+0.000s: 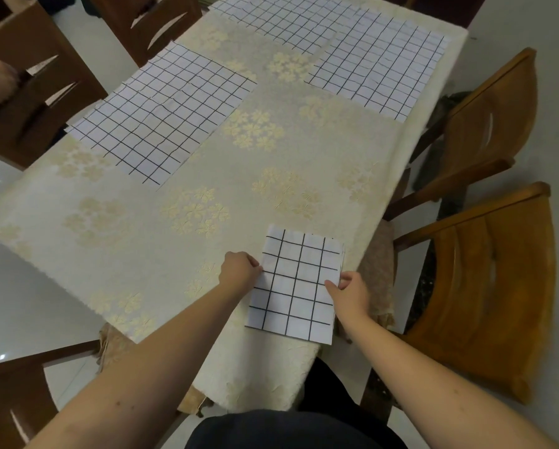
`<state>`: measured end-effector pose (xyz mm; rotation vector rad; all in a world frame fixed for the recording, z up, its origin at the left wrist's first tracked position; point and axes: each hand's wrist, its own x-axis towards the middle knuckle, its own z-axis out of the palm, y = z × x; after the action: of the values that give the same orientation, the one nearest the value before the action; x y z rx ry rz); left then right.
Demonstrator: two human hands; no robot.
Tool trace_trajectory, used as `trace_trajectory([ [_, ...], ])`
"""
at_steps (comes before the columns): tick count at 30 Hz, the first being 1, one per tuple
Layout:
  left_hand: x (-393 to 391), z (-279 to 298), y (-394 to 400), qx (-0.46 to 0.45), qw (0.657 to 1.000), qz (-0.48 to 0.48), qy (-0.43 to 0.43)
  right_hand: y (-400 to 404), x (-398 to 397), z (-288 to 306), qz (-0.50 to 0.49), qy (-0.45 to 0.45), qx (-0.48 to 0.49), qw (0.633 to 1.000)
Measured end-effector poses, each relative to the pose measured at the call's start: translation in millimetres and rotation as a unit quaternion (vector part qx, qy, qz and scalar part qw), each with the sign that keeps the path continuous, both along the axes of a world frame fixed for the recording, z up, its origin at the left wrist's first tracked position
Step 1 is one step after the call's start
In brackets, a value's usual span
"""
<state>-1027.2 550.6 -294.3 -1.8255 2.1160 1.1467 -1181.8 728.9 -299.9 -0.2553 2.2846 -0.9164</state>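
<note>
Folded grid cloth (296, 283): flat on worktop (142, 241), near right corner.
My left hand (237, 270): pinching its left edge.
My right hand (352, 291): pinching its right edge.
Far: three unfolded grid cloths (161, 115).

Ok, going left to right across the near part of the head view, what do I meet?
In order: left hand → folded checked sheet → right hand → wooden chair.
</note>
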Motion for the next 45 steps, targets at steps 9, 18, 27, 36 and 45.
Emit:
trace_trajectory([
  [9, 13, 23, 2, 0.087, 0.985, -0.028, 0.147, 2, -1, 1, -0.006, -0.02, 0.011, 1.0],
  [18, 38, 22, 1, 0.128, 0.971, -0.036, 0.198, 8, 8, 8, 0.002, -0.027, -0.006, 1.0],
  [27, 59, 27, 4, 0.111, 0.971, -0.034, 0.211, 11, 15, 15, 0.059, -0.027, -0.05, 0.997],
  [36, 72, 26, 5, 0.113, 0.972, -0.07, 0.192, 12, 19, 10, 0.095, -0.024, -0.032, 0.995],
  [45, 75, 27, 12, 0.139, 0.964, 0.043, 0.224, 16, 28, 17, 0.077, -0.021, -0.074, 0.994],
])
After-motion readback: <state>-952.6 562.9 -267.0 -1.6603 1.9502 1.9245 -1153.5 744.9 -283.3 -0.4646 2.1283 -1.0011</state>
